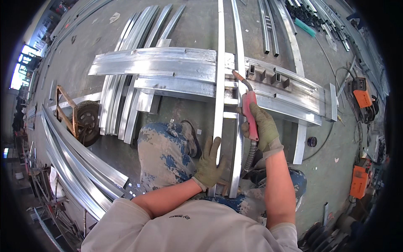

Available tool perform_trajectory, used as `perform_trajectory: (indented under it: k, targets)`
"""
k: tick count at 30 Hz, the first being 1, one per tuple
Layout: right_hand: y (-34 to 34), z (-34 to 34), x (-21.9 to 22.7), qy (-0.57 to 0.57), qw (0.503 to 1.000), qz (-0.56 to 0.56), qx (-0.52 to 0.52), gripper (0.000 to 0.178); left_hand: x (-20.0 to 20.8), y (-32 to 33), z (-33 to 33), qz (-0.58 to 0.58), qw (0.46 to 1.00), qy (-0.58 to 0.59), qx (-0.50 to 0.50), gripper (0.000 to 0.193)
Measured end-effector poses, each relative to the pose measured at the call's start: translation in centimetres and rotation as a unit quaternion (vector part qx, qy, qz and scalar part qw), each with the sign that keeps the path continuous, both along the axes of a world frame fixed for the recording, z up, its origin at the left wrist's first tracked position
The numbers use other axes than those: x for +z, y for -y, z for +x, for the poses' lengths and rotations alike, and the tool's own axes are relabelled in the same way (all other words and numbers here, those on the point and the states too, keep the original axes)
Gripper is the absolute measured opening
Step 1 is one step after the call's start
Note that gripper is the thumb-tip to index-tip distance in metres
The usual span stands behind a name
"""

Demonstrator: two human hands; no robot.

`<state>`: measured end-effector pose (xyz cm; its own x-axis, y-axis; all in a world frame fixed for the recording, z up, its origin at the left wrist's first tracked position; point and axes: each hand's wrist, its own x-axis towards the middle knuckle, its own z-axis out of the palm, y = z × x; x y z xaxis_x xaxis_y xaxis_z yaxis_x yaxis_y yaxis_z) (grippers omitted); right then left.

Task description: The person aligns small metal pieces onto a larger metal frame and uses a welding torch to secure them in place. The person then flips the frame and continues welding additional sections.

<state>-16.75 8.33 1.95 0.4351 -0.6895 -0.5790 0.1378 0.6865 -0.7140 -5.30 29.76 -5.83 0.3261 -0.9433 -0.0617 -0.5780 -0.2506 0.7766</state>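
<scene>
In the head view, the gloved left hand lies flat with fingers spread on a long silver galvanised steel rail. The gloved right hand is wrapped closed around a red-handled welding torch, its copper nozzle aimed where the rail crosses a flat stack of silver steel sheets (no arc or spark shows). The joint looks unwelded, so the person seems at the positioning stage, with tacking left
</scene>
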Motion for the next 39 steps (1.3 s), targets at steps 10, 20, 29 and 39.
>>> perform_trajectory:
  k: [10, 20, 29, 39]
  targets:
    - [1.5, 0.9, -0.8, -0.005, 0.999, 0.02, 0.033, 0.047, -0.1, 0.1, 0.0, -0.03, 1.0, 0.001, -0.008, 0.073]
    - [1.3, 1.0, -0.7, -0.028, 0.998, 0.019, 0.05, 0.053, 0.0, -0.1, 0.0, -0.021, 0.999, -0.031, -0.009, 0.075]
    - [1.2, 1.2, -1.3, -0.025, 0.999, 0.02, 0.042, 0.056, -0.2, -0.2, -0.1, -0.033, 0.999, -0.019, -0.013, 0.077]
    - [1.4, 1.1, -1.1, 0.016, 0.998, 0.046, 0.033, 0.053, -0.3, -0.2, 0.3, -0.043, 0.998, -0.022, -0.031, 0.078]
